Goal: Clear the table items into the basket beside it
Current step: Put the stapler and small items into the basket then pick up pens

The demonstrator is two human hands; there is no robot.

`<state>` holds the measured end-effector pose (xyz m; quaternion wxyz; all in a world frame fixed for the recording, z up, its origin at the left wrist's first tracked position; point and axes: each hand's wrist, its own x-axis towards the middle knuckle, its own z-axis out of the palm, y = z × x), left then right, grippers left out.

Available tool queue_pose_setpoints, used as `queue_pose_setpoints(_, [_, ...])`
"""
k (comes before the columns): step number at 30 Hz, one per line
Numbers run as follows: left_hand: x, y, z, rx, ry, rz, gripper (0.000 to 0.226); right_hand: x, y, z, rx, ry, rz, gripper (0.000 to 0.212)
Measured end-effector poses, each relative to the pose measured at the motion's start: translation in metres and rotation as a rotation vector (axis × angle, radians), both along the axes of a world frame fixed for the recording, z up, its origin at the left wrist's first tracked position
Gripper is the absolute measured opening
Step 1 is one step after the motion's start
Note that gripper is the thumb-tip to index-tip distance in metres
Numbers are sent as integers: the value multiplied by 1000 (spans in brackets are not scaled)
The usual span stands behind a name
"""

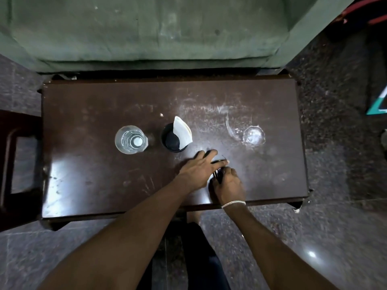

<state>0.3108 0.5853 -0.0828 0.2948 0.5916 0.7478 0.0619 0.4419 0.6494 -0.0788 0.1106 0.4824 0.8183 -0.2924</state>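
A dark brown table (83,114) carries a clear plastic water bottle (130,139) seen from above. Next to it stands a black cup (171,141) with white paper (182,130) stuck in it, and a clear glass (253,135) sits to the right. Near the front edge both hands meet on a thin dark object (217,175) that looks like a pair of glasses, mostly hidden. My left hand (199,169) lies over it with fingers and thumb around its far part. My right hand (229,186), with a silver bracelet, grips its near end. No basket is clearly in view.
A green sofa (146,28) stands right behind the table. A dark wooden stool or chair (12,164) is at the left edge. On the speckled floor to the right lie a teal and white object (379,103) and something red and black (364,13).
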Motion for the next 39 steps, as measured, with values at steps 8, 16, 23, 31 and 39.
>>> queue_pose_setpoints(8, [-17,-38,15,0,-108,102,37,-13,-18,20,20,73,254,33])
queue_pose_setpoints(16, [-86,-155,51,59,-117,276,46,-82,-84,50,41,221,515,27])
queue_pose_setpoints(23, [-145,-280,95,94,-38,502,51,-167,-176,78,77,383,711,32])
queue_pose_setpoints(31, [-192,-417,155,214,34,807,47,-258,-289,118,36,500,911,29])
queue_pose_setpoints(39, [-225,-547,174,251,187,1061,46,-347,-407,145,66,583,1214,25])
